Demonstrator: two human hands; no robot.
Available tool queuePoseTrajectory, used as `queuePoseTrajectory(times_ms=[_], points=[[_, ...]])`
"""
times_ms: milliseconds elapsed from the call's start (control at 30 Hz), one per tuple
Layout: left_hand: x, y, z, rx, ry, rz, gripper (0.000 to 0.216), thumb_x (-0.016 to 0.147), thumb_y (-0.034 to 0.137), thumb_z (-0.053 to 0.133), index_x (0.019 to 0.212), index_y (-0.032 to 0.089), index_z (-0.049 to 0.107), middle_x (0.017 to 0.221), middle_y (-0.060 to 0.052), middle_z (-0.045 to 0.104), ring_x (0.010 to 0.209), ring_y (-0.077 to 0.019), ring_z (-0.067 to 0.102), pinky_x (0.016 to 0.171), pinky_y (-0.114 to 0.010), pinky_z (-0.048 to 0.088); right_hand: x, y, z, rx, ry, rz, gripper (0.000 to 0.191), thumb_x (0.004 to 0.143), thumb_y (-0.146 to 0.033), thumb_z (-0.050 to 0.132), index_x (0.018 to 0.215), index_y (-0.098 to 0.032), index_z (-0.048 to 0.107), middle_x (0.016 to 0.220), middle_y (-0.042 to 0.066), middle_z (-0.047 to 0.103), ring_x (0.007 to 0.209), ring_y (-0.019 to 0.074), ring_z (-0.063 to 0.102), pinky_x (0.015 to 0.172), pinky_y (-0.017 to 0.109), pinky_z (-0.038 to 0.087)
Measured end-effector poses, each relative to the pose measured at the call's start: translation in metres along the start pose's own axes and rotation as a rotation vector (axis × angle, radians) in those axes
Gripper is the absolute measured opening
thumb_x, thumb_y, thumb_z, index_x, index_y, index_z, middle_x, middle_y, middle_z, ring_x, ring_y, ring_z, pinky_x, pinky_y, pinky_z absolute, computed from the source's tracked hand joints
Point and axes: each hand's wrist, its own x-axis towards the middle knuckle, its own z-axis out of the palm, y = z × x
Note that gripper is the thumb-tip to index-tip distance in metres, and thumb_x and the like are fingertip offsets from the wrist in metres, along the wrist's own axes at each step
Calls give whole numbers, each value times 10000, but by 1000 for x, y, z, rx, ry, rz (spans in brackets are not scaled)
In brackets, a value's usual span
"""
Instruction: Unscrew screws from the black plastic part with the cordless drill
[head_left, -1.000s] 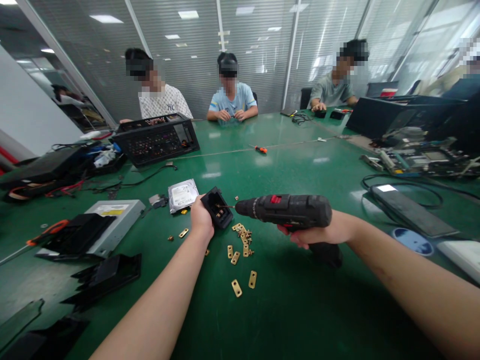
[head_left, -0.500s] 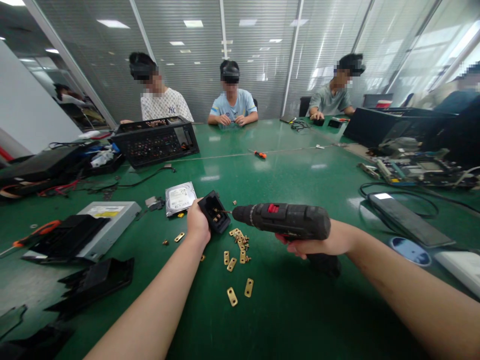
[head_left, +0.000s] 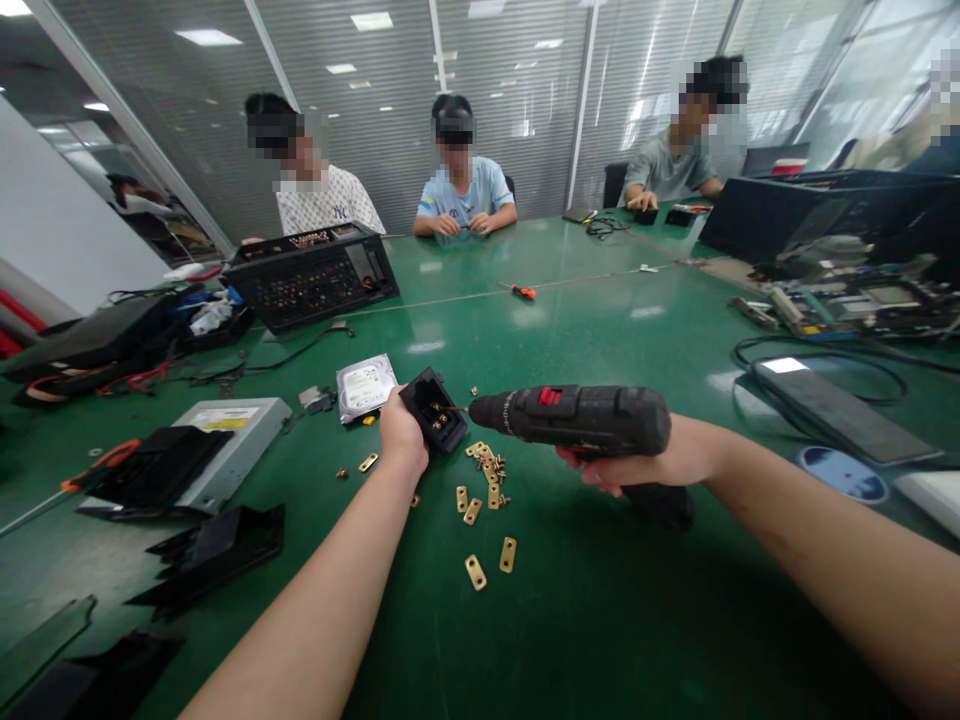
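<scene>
My left hand [head_left: 403,432] grips a small black plastic box [head_left: 433,410], tilted with its open side facing right. Brass-coloured fittings show inside it. In my right hand [head_left: 630,465] is a black cordless drill [head_left: 592,415] with a red switch on top, held level and pointing left. Its thin bit reaches into the box's opening; whether the tip touches a screw is too small to tell. Below the box, several brass plates [head_left: 475,572] with two holes each lie on the table, with small brass screws [head_left: 501,466] among the nearer cluster.
A hard drive [head_left: 365,386] lies just behind my left hand. On the left are an optical drive [head_left: 251,425], an orange screwdriver [head_left: 105,465] and a black computer case [head_left: 311,280]. Circuit boards [head_left: 862,300] sit at right. Three people sit across the green table [head_left: 585,630].
The view has shifted slightly, so most things on the table appear a little higher and to the right. Both hands keep their holds, with the bit still at the box.
</scene>
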Motion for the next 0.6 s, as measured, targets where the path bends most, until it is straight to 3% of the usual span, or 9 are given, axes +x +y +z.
queuePoseTrajectory(times_ms=[167, 600], points=[[-2, 2, 2, 0, -3, -14, 246, 752, 457, 686, 759, 252, 551, 683, 27, 626, 627, -207, 648, 605, -304, 532, 1, -4, 1, -26, 1, 57, 209, 916, -292, 782, 1016, -178, 638, 860, -7, 657, 646, 126, 680, 600, 249, 585], [-8, 3, 7, 0, 1, 3, 266, 771, 492, 693, 778, 249, 585, 689, 26, 623, 629, -209, 617, 614, -312, 519, 1, -7, 1, -4, 12, 91, 228, 898, -285, 800, 1017, -186, 633, 858, -18, 658, 639, 120, 671, 603, 253, 582]])
